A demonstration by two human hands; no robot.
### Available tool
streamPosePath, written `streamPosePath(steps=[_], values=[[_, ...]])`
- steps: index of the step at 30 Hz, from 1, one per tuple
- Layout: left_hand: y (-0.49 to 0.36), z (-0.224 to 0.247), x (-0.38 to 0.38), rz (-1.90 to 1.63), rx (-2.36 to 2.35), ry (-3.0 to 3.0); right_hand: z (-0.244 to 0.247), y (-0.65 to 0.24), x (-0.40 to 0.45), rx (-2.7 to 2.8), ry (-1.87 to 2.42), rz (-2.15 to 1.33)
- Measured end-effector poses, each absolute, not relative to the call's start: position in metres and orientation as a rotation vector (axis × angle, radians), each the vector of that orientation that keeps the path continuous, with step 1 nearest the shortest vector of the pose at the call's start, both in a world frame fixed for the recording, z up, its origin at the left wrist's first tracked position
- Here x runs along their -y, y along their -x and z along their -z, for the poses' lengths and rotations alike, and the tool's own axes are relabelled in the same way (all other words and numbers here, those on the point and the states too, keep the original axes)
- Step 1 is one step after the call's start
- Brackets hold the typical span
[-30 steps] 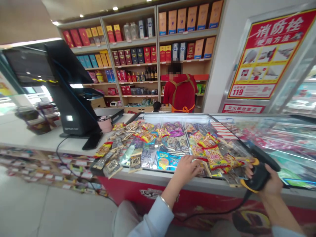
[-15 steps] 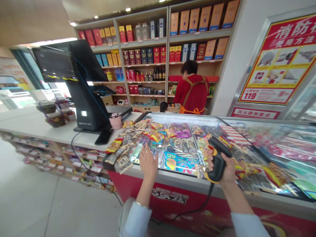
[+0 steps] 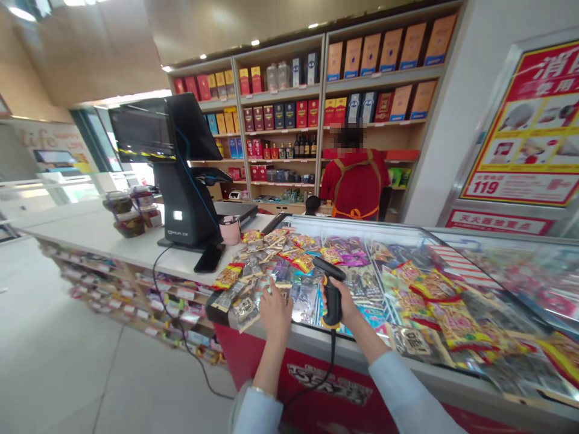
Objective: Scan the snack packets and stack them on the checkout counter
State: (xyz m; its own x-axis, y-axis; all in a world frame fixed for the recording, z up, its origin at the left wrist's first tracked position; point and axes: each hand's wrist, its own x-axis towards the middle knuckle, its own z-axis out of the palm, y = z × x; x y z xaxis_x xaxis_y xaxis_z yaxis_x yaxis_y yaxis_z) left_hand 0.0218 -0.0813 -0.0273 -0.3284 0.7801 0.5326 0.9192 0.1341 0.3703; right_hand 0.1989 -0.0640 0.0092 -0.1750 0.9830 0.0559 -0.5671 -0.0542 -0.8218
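Note:
My right hand [image 3: 345, 301] is wrapped round the grip of a black and yellow barcode scanner [image 3: 333, 298], whose cable hangs down in front of the freezer. The scanner's head points left, toward the packets. My left hand [image 3: 275, 313] is over the near left part of the freezer's glass top, its fingers partly stretched out and no held item visible. Close to its left lie snack packets with dark and clear wrapping [image 3: 245, 307] and a red-yellow snack packet [image 3: 228, 275]. More small snack packets [image 3: 302, 260] are heaped beyond the left hand.
Snack packets [image 3: 459, 322] also lie on the right of the freezer [image 3: 253, 349]. On the white counter [image 3: 181, 263] at left stand a checkout screen [image 3: 181, 181], a pink cup [image 3: 230, 231], a phone [image 3: 210, 258] and stacked tubs [image 3: 129, 211]. A person in red [image 3: 355, 184] is behind the freezer.
My right hand has carried the scanner left, closer to my left hand, uncovering packets on the right. My left hand stays over nearly the same spot. The camera view has turned slightly left.

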Motion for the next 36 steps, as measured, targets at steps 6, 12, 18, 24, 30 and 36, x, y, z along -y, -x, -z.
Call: streamPosePath(steps=[6, 12, 18, 24, 30, 36], values=[[-0.003, 0.02, 0.052, 1.257, 2.055, 1.663, -0.003, -0.192, 0.063, 0.923, 0.677, -1.589], [0.004, 0.015, 0.024, 2.14, 1.813, 1.745, 0.001, -0.195, 0.064, 0.912, 0.7, -1.617], [0.006, 0.015, 0.021, 3.484, 1.791, 1.207, 0.004, -0.199, 0.065, 0.979, 0.697, -1.71], [0.008, 0.013, 0.034, 3.799, 1.59, 0.973, 0.001, -0.198, 0.069, 1.01, 0.691, -1.817], [0.01, 0.012, 0.035, 3.81, 1.651, 0.843, 0.001, -0.199, 0.069, 1.004, 0.665, -1.798], [0.011, 0.013, 0.035, 3.755, 1.528, 0.947, -0.001, -0.2, 0.073, 1.069, 0.744, -1.789]])
